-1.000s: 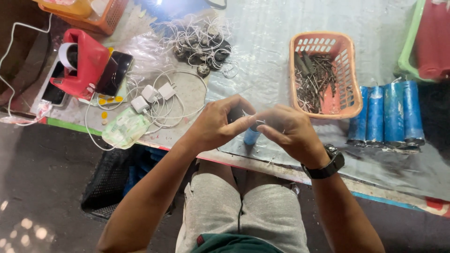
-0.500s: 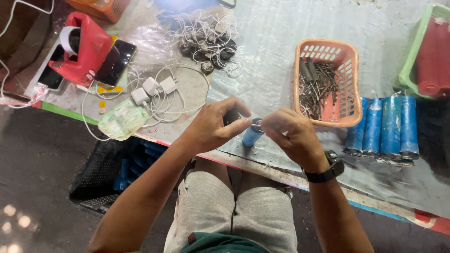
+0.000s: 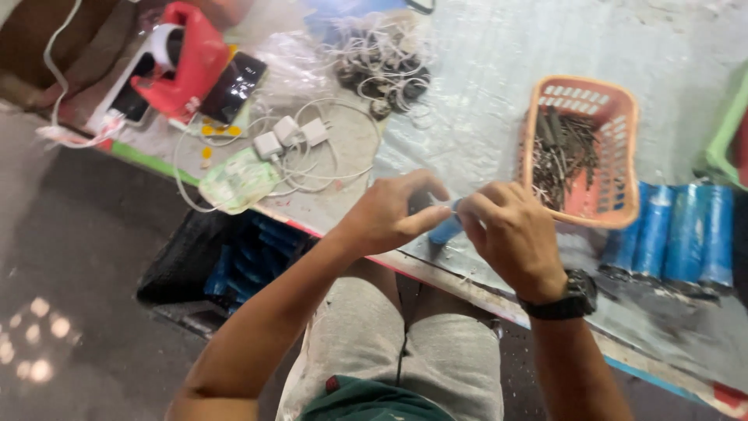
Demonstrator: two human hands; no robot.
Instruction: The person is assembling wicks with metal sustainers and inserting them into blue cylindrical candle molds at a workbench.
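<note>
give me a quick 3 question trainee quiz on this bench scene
1. True or false: the orange basket lies on the person's left side.
2. What do the left hand and right hand hold between them? A) a white charger B) a small blue cylinder C) a phone
3. Fill in: the right wrist wears a black ____.

Key:
1. False; it sits to the right, beside the blue rolls.
2. B, the small blue cylinder.
3. Watch.

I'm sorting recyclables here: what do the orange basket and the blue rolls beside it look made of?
Orange basket: moulded plastic by the look, matte, with slotted walls. Blue rolls: probably glossy plastic film or foil, judging by bright streaks along them; the blur leaves it open.
</note>
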